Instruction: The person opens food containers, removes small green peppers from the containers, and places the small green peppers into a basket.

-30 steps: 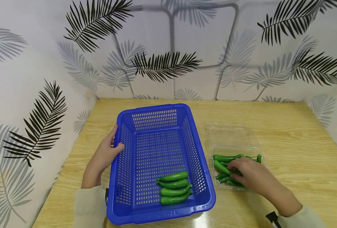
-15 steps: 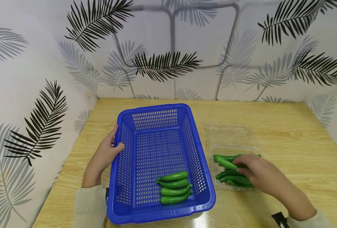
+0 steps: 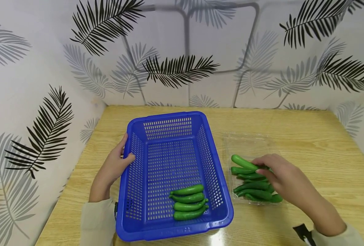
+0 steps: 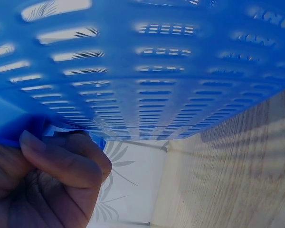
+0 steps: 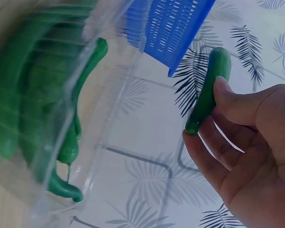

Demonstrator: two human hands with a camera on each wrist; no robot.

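Note:
In the head view my left hand (image 3: 112,167) grips the left rim of a blue plastic basket (image 3: 172,233), thumb over the inside and fingers outside. Its thumb (image 4: 61,164) and curled fingers show at the basket's edge in the left wrist view. Inside the basket, several green chili peppers (image 3: 188,206) lie in a row at the near right. My right hand (image 3: 287,179) pinches one green chili pepper (image 5: 211,83) between thumb and fingers, held up over a clear plastic box (image 3: 251,145). More chili peppers (image 3: 255,186) lie in the box's near half.
The box stands close to the basket's right side, its clear lid folded back towards the wall. Both rest on a wooden table (image 3: 317,153). A leaf-patterned wall covering (image 3: 212,89) borders the table at the back and sides.
My right hand has reached among the peppers in the box, taken hold of one and lifted it up above the others. The left hand and basket have stayed in place.

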